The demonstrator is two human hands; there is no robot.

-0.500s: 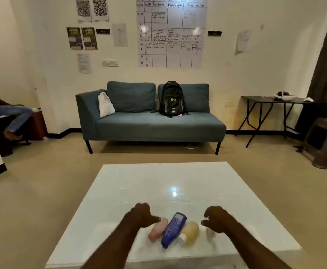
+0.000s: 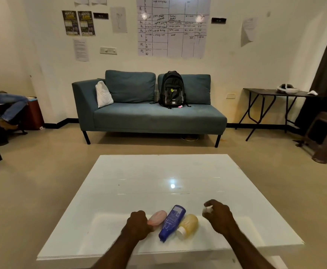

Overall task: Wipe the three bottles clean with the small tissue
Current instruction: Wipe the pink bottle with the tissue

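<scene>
Three bottles lie side by side near the front of the white table (image 2: pixel 158 171): a pink bottle (image 2: pixel 157 217), a blue bottle (image 2: pixel 172 222) and a yellow bottle (image 2: pixel 188 224) with a white cap. My left hand (image 2: pixel 137 224) rests against the pink bottle's near end, fingers curled on it. Right of the yellow bottle, my right hand (image 2: pixel 218 215) is lifted slightly off the table and pinches a small white tissue (image 2: pixel 207 209) in its fingertips.
Beyond the table stands a teal sofa (image 2: pixel 149 115) with a black backpack (image 2: pixel 173 90). A dark folding table (image 2: pixel 275 93) and a brown stool (image 2: pixel 325 133) are at the right. A person (image 2: pixel 5 105) sits at the far left.
My right hand has picked up the small tissue from the table and lifted it. My left hand has closed in onto the pink bottle's near end.
</scene>
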